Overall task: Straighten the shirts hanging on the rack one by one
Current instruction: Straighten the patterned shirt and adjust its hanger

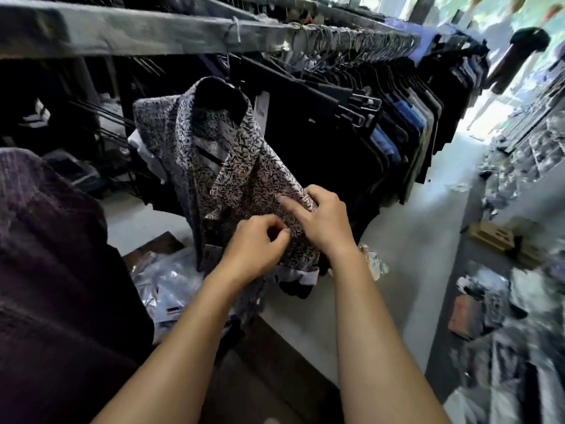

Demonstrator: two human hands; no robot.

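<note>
2 bare forearms reach forward from the bottom edge. The left hand (255,241) has its fingers curled, thumb and forefinger pinching a small fold of the patterned shirt (195,142). Just beside it, the right hand (322,223) grasps a bunched edge of the same cloth, its other fingers wrapped over the fold and its forefinger laid out straight across the fabric, pointing left.

The shirt hangs at the near end of the rack rail (146,29), collar at the top and open toward the camera, dark inside. Its long axis runs from the collar down to the hem, slanted toward the lower right where the hands draw the front outward. The cloth is thin and creased, printed all over with fine pale flecks on a dark ground.

At the left edge hangs a dark purple garment (46,270) with a ribbed, textured weave. Below the shirt, shiny clear plastic packets (165,283) lie crumpled on the pale floor (412,240); what they hold cannot be made out.

Farther along the rail, a tightly packed row of dark garments (324,142) hangs from black clip hangers (360,108), with a few blue ones among them. The rail itself is grey, flat-sided and worn.
</note>
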